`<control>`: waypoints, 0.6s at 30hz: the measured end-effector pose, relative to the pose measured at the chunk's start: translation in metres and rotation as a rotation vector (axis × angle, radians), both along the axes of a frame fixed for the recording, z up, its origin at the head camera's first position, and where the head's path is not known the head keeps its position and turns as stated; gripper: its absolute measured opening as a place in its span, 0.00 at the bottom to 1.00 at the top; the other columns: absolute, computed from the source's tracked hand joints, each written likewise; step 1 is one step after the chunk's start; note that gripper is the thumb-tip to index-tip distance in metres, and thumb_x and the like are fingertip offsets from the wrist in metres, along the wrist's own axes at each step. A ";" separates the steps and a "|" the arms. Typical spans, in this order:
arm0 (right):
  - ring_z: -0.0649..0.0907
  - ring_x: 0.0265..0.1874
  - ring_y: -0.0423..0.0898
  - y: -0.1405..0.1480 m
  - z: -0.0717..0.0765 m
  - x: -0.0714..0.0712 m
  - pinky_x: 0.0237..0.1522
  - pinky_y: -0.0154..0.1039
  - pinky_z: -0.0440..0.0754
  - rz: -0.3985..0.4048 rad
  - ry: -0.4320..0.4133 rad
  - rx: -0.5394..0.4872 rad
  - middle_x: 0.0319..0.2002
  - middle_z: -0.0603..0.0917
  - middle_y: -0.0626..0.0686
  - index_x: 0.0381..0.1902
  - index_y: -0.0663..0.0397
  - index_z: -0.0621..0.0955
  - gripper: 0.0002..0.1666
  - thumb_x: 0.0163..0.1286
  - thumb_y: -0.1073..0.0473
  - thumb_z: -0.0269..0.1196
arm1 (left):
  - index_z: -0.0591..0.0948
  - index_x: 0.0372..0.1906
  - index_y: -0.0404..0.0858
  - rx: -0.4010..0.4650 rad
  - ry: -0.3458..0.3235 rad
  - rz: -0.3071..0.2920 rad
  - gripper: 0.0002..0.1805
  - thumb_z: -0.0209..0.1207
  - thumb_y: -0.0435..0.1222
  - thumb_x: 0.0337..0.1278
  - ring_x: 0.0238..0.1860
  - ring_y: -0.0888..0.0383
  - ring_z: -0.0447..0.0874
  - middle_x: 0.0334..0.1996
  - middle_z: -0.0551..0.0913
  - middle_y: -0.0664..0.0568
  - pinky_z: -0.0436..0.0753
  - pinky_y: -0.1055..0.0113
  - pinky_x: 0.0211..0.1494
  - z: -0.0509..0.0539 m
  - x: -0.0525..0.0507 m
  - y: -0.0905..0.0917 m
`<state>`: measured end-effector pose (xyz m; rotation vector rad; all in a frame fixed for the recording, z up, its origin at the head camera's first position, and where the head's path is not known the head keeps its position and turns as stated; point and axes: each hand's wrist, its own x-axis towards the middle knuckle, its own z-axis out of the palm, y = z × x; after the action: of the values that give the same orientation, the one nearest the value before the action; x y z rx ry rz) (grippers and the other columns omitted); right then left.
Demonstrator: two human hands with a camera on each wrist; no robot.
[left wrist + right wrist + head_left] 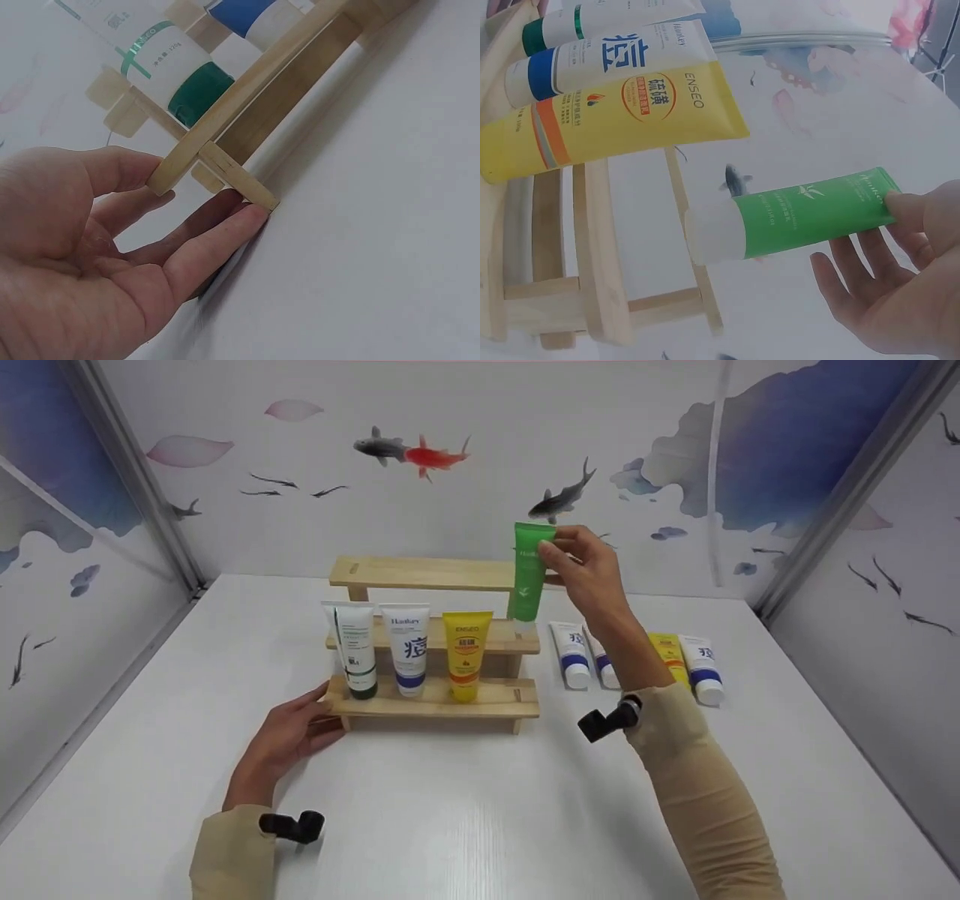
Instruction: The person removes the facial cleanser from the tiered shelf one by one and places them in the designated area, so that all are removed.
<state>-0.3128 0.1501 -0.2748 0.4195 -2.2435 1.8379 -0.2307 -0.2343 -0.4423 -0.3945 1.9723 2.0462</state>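
Observation:
In the head view, my right hand [589, 574] pinches the upper end of a green squeeze tube [531, 574], held upright with its white cap [716, 232] down. The cap is over the right end of the middle shelf of a stepped wooden rack [431, 705]; whether it touches is unclear. My left hand [289, 735] holds the left end of the rack's lowest shelf, thumb on the shelf end and fingertips against the leg [240, 176]. On that shelf stand a white-and-green tube [352, 649], a white-and-blue tube [406, 652] and a yellow tube [466, 656].
Right of the rack, more tubes lie on the white table [450, 810]: a white-and-blue tube [571, 652], a yellow tube [667, 652] and another white-and-blue tube [703, 667] among them. My right forearm partly covers this row. A printed wall panel [480, 510] stands behind.

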 end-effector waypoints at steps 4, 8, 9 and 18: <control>0.84 0.55 0.49 0.016 -0.009 0.005 0.59 0.43 0.85 -0.026 -0.028 -0.003 0.58 0.80 0.55 0.62 0.54 0.75 0.21 0.77 0.51 0.58 | 0.55 0.80 0.51 -0.005 -0.008 -0.001 0.32 0.48 0.41 0.77 0.59 0.54 0.79 0.72 0.66 0.37 0.83 0.64 0.64 0.000 0.000 0.001; 0.84 0.52 0.48 0.028 -0.021 0.012 0.52 0.36 0.87 -0.053 -0.065 -0.007 0.58 0.81 0.55 0.62 0.52 0.75 0.22 0.76 0.49 0.58 | 0.54 0.80 0.50 -0.012 -0.009 0.000 0.32 0.47 0.41 0.78 0.59 0.55 0.79 0.72 0.66 0.37 0.83 0.65 0.64 0.002 0.000 0.000; 0.84 0.52 0.47 0.030 -0.025 0.014 0.51 0.35 0.87 -0.060 -0.074 -0.006 0.58 0.81 0.55 0.62 0.51 0.75 0.23 0.76 0.48 0.58 | 0.54 0.80 0.50 -0.013 -0.009 -0.001 0.31 0.47 0.41 0.78 0.59 0.55 0.79 0.73 0.65 0.38 0.83 0.65 0.63 0.002 0.001 -0.001; 0.84 0.49 0.46 0.052 -0.066 0.022 0.48 0.32 0.87 -0.111 -0.204 0.004 0.55 0.81 0.53 0.63 0.50 0.76 0.24 0.75 0.46 0.59 | 0.53 0.80 0.49 0.004 0.004 -0.006 0.31 0.46 0.40 0.79 0.63 0.53 0.77 0.74 0.64 0.35 0.83 0.64 0.65 0.000 0.000 0.000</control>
<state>-0.2911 0.2021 -0.3412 0.1081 -2.3468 1.8952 -0.2308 -0.2339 -0.4426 -0.3834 1.9695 2.0481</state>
